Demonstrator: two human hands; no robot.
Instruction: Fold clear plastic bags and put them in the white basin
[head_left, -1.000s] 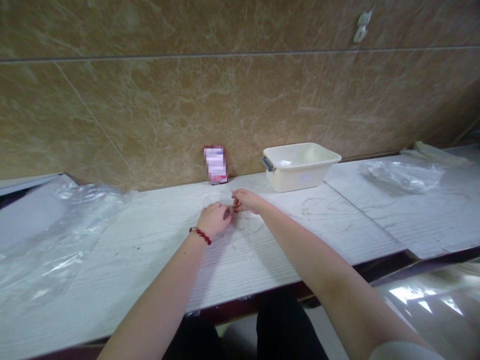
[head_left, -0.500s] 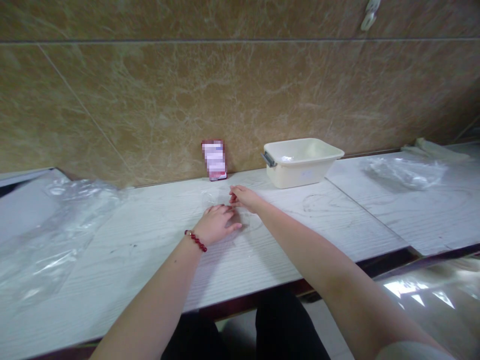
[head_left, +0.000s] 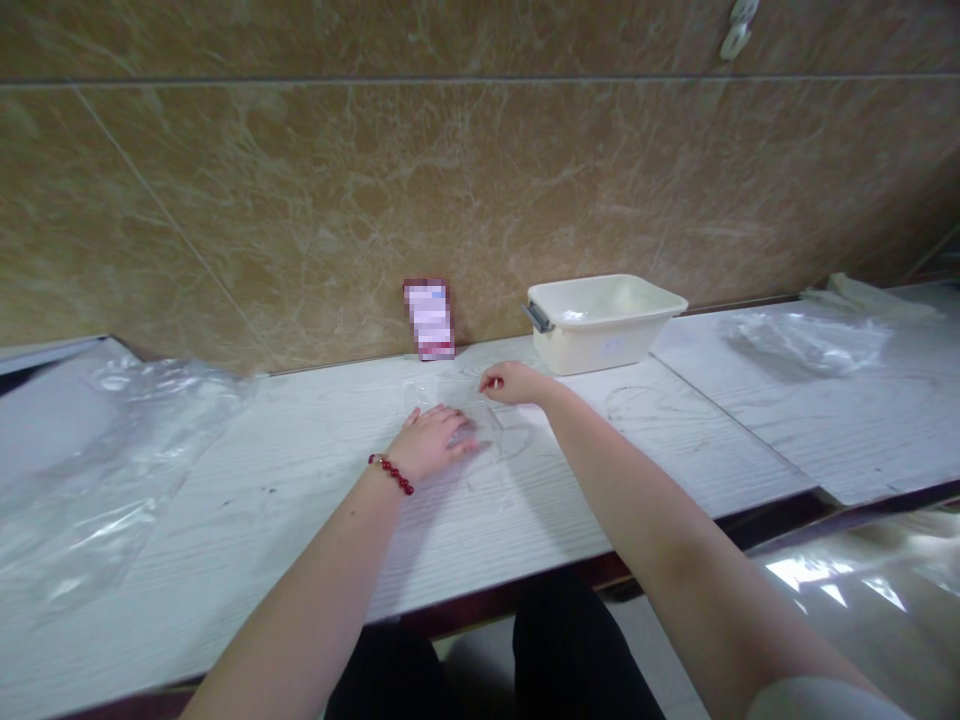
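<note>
A thin clear plastic film (head_left: 491,440) lies flat on the white wood-grain table (head_left: 300,480) in front of me, hard to make out. My left hand (head_left: 431,440), with a red bead bracelet at the wrist, presses flat on the film with fingers spread. My right hand (head_left: 514,383) is a little farther back and to the right, its fingers pinched on the film's far edge. The two hands are apart.
A cream plastic basin (head_left: 604,320) stands against the brown marble wall at the back right. A small red-and-white card (head_left: 429,318) leans on the wall. Crumpled clear plastic (head_left: 105,460) lies at the left, more clear plastic (head_left: 806,340) at the right. The table's front edge runs near my lap.
My left hand has opened from curled to flat on the film. My right hand has drawn away to the right, pinching the film's edge; the hands no longer touch.
</note>
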